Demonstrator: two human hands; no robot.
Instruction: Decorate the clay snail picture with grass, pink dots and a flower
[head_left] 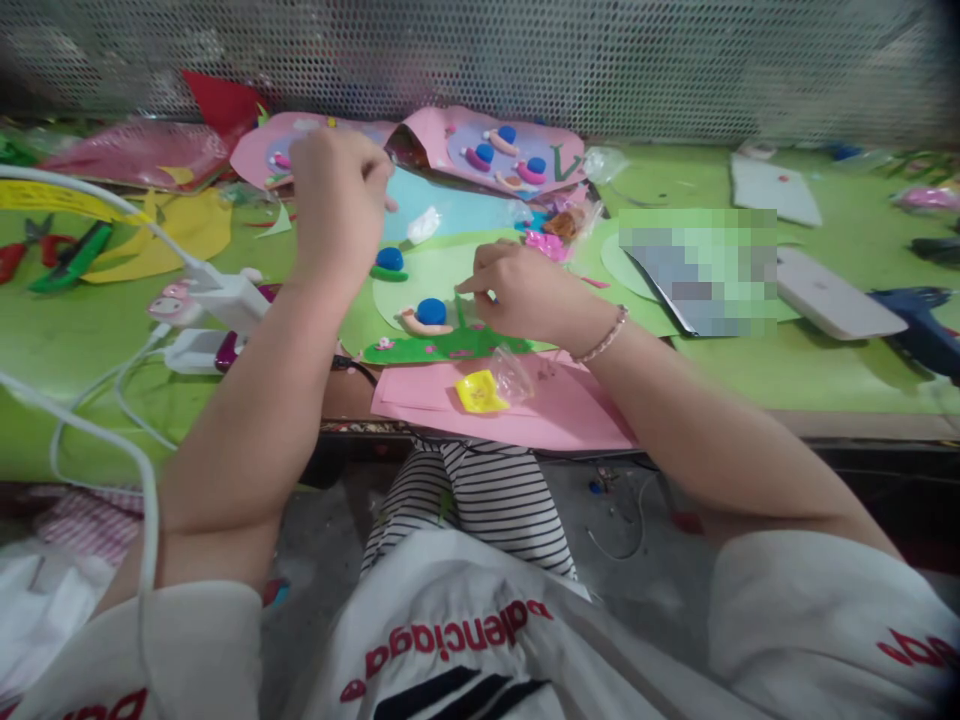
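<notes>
On the green table, a pale green paper (397,300) bears a strip of dark green clay grass (442,347) with small pink flowers. A clay snail with a blue shell (430,314) rests above the grass, and a blue and green clay piece (390,263) lies further up. My right hand (510,290) is over the paper, its index finger touching beside a thin green clay stem (460,308); its other fingers are curled. Raised at the upper left, my left hand (337,180) has its fingers bent together over the pink picture; anything in them is hidden.
Pink pictures with clay snails (510,155) lie at the back before a perforated metal screen. White chargers and cables (225,300), scissors (37,240) are left. A phone (840,293) and glue gun (922,325) are right. Yellow clay (481,391) sits in front.
</notes>
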